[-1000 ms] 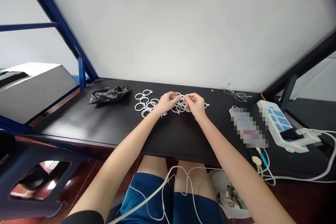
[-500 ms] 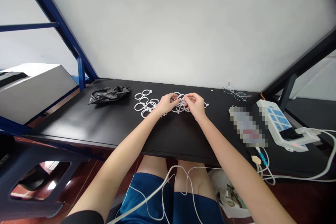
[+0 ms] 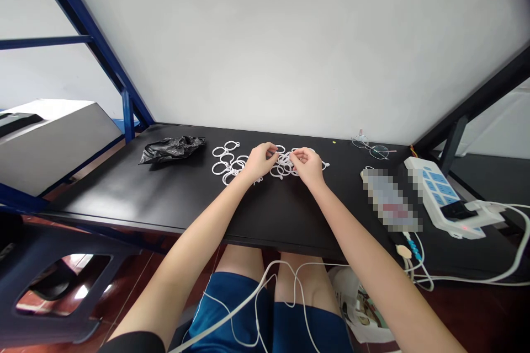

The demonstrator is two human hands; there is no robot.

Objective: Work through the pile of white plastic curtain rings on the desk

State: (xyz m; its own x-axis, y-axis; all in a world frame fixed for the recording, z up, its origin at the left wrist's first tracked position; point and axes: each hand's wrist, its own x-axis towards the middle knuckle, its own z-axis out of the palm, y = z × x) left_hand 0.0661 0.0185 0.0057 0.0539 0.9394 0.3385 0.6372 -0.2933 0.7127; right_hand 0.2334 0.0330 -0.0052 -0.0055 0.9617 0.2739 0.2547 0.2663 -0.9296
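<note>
Several white plastic curtain rings, each with a small eyelet, lie in two groups on the black table. My left hand (image 3: 260,162) is between the groups, its fingers curled and pinched at the edge of a ring; its fingertips partly hide the contact. Over the right group (image 3: 283,170), my right hand (image 3: 307,167) pinches a white ring between thumb and fingers. Rings overlap below and between both hands. The left group (image 3: 221,167) spreads beside my left wrist, partly covered by it.
A crumpled black plastic bag (image 3: 171,150) lies at the left of the table (image 3: 174,198). Eyeglasses (image 3: 379,151) rest at the back right. A blurred-out phone (image 3: 389,201) and a white power strip (image 3: 439,190) with cables are on the right. A white cable (image 3: 244,309) crosses my lap.
My left hand has shifted slightly left and up, away from my right hand. My right hand stays nearly in place, and the rings between them have moved a little.
</note>
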